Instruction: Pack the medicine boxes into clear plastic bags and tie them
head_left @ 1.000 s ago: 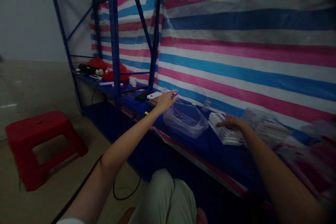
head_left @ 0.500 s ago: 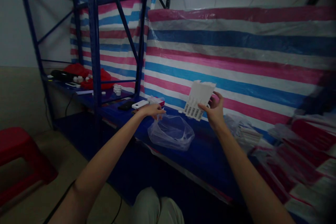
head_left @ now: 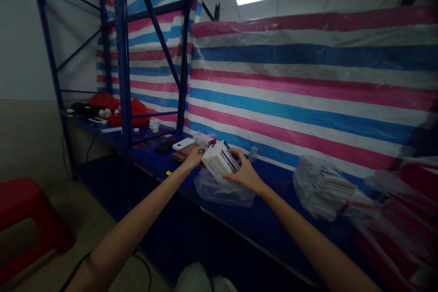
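My right hand (head_left: 244, 171) grips a stack of small white boxes (head_left: 219, 159) with blue print, thumb on the near side and fingers on the far side. The stack is tilted over a clear plastic bag (head_left: 224, 194) lying on the blue shelf (head_left: 270, 205). My left hand (head_left: 195, 156) is closed at the stack's left side, at the bag's mouth; it seems to pinch the bag's edge, though the boxes partly hide this. Whether the lowest boxes are inside the bag cannot be made out.
To the right lie a bag of white boxes (head_left: 333, 189) and pink packs in plastic (head_left: 397, 219). A small clear cup (head_left: 253, 154) stands behind my right hand. A white phone (head_left: 184, 143) and a brown wallet-like item (head_left: 185, 152) lie left, near a blue upright (head_left: 122, 54).
My right hand has brought the boxes down and left over the bag, turning them so that the blue print shows. My left hand has stayed near the bag's mouth.
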The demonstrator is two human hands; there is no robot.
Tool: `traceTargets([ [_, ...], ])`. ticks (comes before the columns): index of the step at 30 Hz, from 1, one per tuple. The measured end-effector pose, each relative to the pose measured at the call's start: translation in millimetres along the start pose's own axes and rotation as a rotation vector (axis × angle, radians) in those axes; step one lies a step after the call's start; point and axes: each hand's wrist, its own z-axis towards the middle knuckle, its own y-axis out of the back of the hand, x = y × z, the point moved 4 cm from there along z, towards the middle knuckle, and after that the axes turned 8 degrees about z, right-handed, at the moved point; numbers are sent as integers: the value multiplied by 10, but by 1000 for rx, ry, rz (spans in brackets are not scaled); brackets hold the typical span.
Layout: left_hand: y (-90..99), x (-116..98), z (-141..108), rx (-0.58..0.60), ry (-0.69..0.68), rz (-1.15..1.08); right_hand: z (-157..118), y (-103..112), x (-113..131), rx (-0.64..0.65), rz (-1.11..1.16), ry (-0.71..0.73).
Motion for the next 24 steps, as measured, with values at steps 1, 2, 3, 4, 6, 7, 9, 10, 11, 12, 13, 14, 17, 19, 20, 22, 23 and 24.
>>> traceTargets([
  [1,39,9,5,4,-5,2,3,-1,11,20,-13,2],
  [2,79,20,13,19,1,12,9,-2,15,42,-30,6],
  [3,116,37,25,39,20,24,18,-5,11,68,-51,7],
  [4,143,59,37,71,45,31,27,-10,-3,98,-75,5],
  [6,168,108,62,120,82,42,45,-27,-50,171,-124,-8],
  [7,171,128,73,114,80,56,53,-39,-78,207,-151,-15],
  [9,159,148,85,38,34,84,65,-70,-134,265,-216,-28],
  [10,139,146,83,-9,3,84,70,-89,-161,286,-254,-32],
  [11,112,135,76,-50,-29,69,75,-109,-188,301,-294,-37],
  [12,77,116,66,-78,-56,40,81,-129,-217,312,-328,-45],
  [13,40,91,54,-93,-77,-3,88,-147,-250,320,-351,-56],
  [14,5,61,42,-99,-90,-53,96,-162,-286,332,-357,-68],
  [17,-74,-24,15,-65,-81,-171,130,-141,-404,391,-245,-129],
  [19,-91,-61,5,-15,-77,-179,149,-29,-466,411,-128,-189],
  [20,-89,-72,0,15,-85,-156,146,55,-484,418,-102,-222],
  [22,-67,-72,-15,74,-103,-81,96,246,-477,457,-168,-260],
  [23,-51,-63,-27,104,-102,-34,43,337,-452,489,-257,-261],
  [24,-35,-52,-43,132,-96,14,-27,418,-414,522,-364,-248],
])
